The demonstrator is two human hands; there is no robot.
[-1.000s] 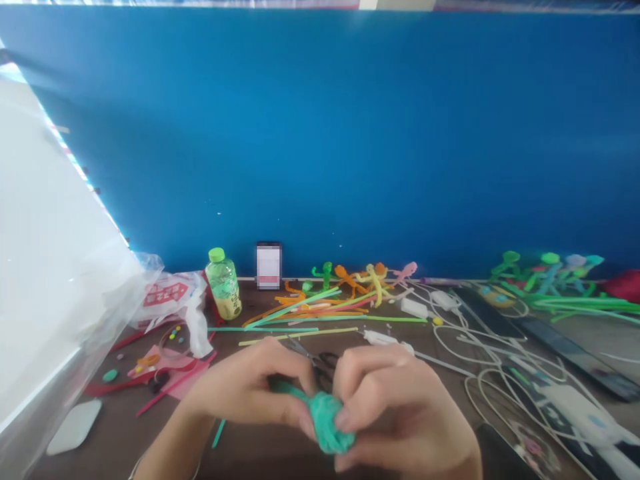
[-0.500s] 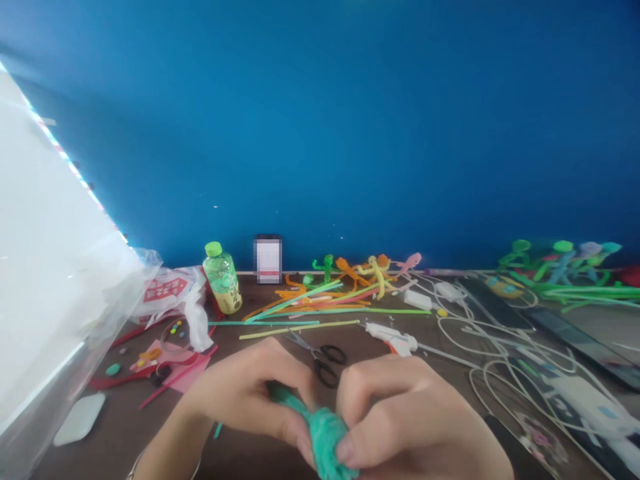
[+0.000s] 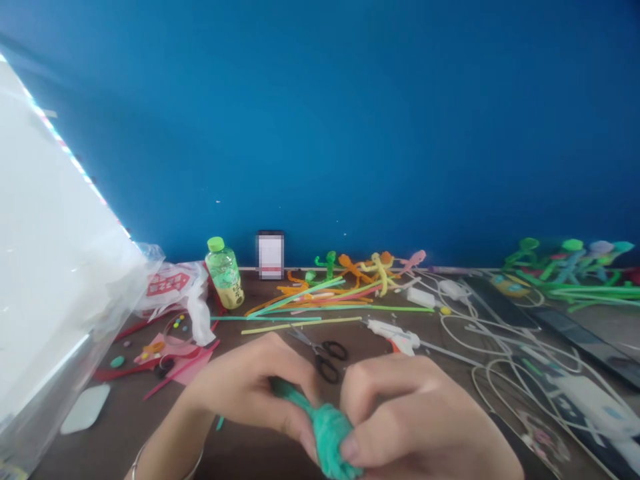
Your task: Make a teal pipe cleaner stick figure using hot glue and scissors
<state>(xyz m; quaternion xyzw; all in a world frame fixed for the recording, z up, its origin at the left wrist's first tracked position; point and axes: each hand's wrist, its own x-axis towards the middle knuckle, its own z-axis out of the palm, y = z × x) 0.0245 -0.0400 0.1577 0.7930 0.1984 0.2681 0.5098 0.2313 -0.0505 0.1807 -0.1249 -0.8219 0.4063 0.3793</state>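
A teal pipe cleaner coil (image 3: 331, 440), wound into a fuzzy ball with a thinner part running up to the left, is held between both hands low in the view. My left hand (image 3: 255, 387) is closed round the thinner part, thumb and fingers pinching beside the ball. With thumb and bent forefinger, my right hand (image 3: 415, 417) grips the ball's right side. Its other fingers are partly hidden. Just beyond the hands lie black-handled scissors (image 3: 325, 353). A white glue gun (image 3: 393, 335) rests behind my right hand.
Loose pipe cleaners (image 3: 310, 303) and small bent figures (image 3: 380, 270) lie along the back. A green-capped bottle (image 3: 225, 273) and a phone (image 3: 271, 255) stand at the wall. White cables (image 3: 500, 353) tangle at right; a plastic bag (image 3: 173, 287) lies at left.
The view has shifted slightly, so the table things sit a little further right and higher. Both hands keep their grip on the teal coil, with hardly any change in pose.
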